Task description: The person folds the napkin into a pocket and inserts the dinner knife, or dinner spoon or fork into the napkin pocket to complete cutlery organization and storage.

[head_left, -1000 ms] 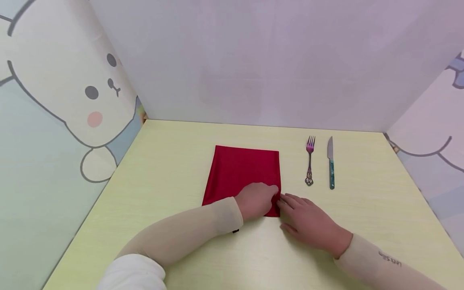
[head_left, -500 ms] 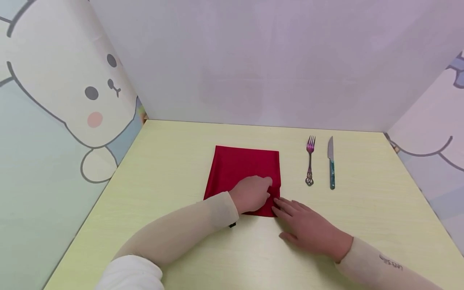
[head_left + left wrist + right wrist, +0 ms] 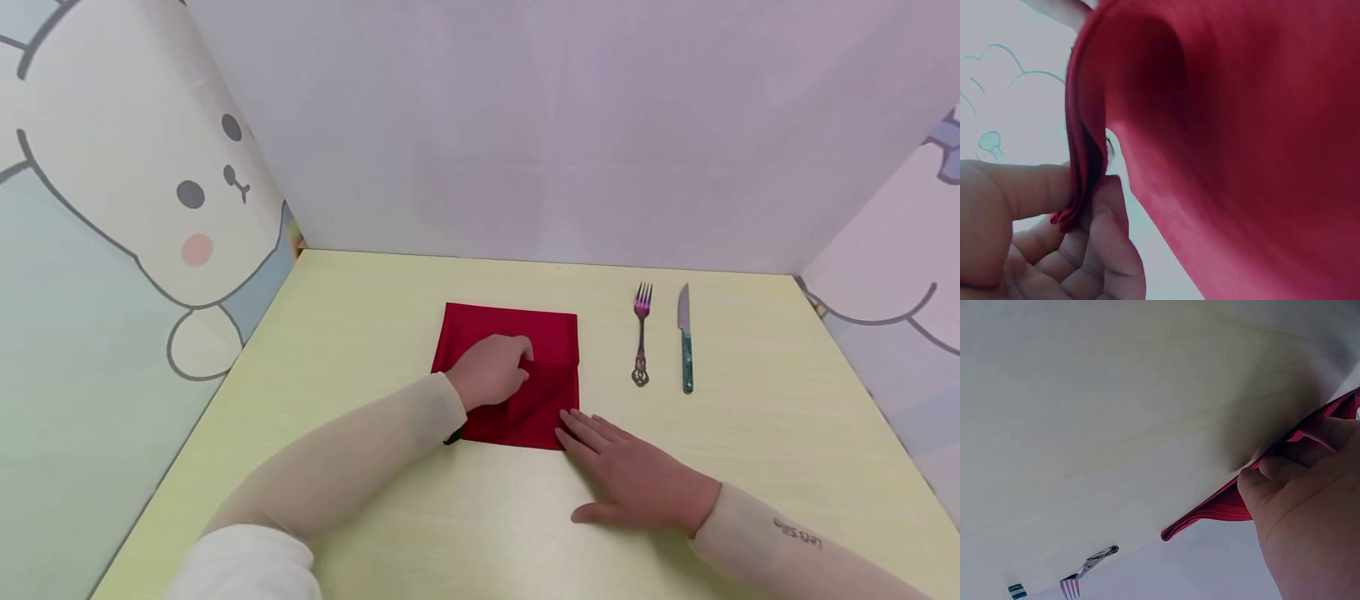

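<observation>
Tabletop point(image 3: 360, 317), pale yellow — red cloth point(image 3: 551, 392) atop, lilac wall point(image 3: 555, 133) behind

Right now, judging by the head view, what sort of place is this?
Probably a small staged tabletop booth: a pale table, a plain backdrop behind it, and cartoon-printed panels on both sides.

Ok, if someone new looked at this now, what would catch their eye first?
The red cloth on the pale table stands out, pinched by the left hand, with the right hand at its near right corner. Then come the fork and green-handled knife, side by side to the cloth's right.
</observation>
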Action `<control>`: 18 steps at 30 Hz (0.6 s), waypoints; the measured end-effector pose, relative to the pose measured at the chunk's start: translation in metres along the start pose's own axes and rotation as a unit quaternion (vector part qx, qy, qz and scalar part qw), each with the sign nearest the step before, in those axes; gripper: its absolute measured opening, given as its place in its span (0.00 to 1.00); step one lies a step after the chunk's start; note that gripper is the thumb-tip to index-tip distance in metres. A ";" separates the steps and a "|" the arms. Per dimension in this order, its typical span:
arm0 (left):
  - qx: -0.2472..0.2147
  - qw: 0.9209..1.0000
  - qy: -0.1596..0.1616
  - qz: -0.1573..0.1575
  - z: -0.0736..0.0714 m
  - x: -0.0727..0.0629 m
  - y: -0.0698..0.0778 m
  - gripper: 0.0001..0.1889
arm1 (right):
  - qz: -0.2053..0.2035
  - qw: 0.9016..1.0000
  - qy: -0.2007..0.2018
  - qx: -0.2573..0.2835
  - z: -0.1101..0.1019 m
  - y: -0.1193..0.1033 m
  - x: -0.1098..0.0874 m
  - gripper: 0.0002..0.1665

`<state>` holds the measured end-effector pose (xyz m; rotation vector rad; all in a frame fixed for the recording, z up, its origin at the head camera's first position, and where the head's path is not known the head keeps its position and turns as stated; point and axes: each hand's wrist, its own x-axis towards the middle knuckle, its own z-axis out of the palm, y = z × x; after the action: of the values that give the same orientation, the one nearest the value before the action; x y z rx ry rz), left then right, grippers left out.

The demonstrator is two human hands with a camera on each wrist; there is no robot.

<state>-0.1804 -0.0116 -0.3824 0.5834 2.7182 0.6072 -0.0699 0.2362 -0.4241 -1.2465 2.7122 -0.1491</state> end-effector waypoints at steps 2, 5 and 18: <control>-0.005 1.000 -0.001 -0.002 -0.005 0.004 -0.006 0.15 | -0.003 1.000 0.001 -0.001 -0.001 0.000 0.000 0.58; -0.025 1.000 -0.011 -0.009 -0.013 0.012 -0.019 0.14 | -0.003 1.000 -0.001 0.000 -0.002 0.000 0.000 0.57; -0.376 0.917 -0.085 -0.100 -0.029 0.037 -0.076 0.13 | -0.006 1.000 -0.001 -0.003 -0.002 0.000 0.001 0.57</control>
<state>-0.2478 -0.0679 -0.3989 0.1426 2.0978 1.3634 -0.0707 0.2356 -0.4223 -1.2639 2.7059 -0.1420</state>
